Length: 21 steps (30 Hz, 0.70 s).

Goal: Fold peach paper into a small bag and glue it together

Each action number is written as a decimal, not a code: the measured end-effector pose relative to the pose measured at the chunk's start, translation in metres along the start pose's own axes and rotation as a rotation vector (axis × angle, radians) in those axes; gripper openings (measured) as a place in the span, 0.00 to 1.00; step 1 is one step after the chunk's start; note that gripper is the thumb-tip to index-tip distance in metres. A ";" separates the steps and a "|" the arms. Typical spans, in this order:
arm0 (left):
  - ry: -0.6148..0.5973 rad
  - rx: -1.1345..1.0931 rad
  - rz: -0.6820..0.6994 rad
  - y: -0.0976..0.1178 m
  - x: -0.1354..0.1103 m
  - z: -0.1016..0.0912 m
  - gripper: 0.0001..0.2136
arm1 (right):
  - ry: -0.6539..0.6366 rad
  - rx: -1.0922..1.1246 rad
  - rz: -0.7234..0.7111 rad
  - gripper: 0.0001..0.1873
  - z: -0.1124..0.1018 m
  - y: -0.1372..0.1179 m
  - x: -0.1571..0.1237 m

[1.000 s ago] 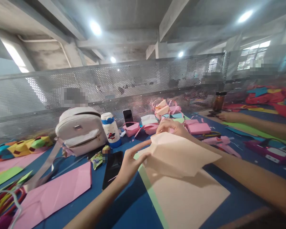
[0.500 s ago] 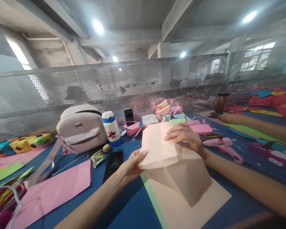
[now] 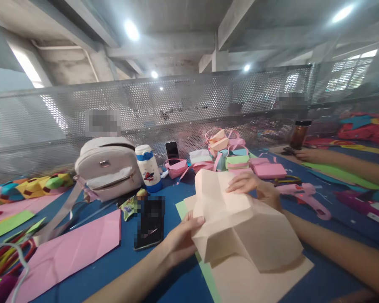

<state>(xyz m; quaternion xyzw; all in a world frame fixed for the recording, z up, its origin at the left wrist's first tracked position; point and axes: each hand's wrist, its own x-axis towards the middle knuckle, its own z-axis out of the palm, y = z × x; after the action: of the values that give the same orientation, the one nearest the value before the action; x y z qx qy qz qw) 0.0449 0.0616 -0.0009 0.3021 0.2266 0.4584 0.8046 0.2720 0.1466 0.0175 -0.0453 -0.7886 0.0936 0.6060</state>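
Observation:
A creased, pale peach sheet of paper (image 3: 240,223) is partly folded and held above the table. My left hand (image 3: 185,237) grips its left edge, thumb on top and the other fingers hidden beneath. My right hand (image 3: 255,187) is at the upper right of the sheet, fingers bent over its top surface; the thumb is hidden. Below it lies a flat peach sheet (image 3: 255,282) on top of a green sheet (image 3: 210,273). Just left of my left hand, a black phone (image 3: 150,229) rests on the blue table.
A pink glue gun (image 3: 306,195) lies right of my right hand. Small paper bags (image 3: 236,162) stand at the back with a bottle (image 3: 148,168) and a white backpack (image 3: 109,168). Pink paper (image 3: 78,248) lies left. Another person's hand (image 3: 306,155) is at far right.
The held paper has come down slightly to the right, its front folds opening out more. Both hands moved with it. The phone and the green sheet's corner show more.

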 end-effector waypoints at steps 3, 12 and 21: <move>0.049 0.035 0.026 0.004 0.002 0.001 0.19 | 0.026 0.012 0.010 0.02 -0.002 -0.005 0.004; 0.038 0.367 0.198 0.032 0.003 -0.002 0.26 | -0.151 -0.227 -0.230 0.08 -0.022 -0.028 0.032; -0.029 0.471 0.221 0.047 0.001 -0.005 0.33 | -0.187 -0.275 -0.278 0.10 -0.018 -0.035 0.035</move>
<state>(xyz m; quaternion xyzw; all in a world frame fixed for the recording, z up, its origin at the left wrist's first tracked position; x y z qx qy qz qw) 0.0137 0.0823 0.0286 0.5105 0.2809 0.4737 0.6603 0.2817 0.1200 0.0619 -0.0093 -0.8455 -0.0955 0.5252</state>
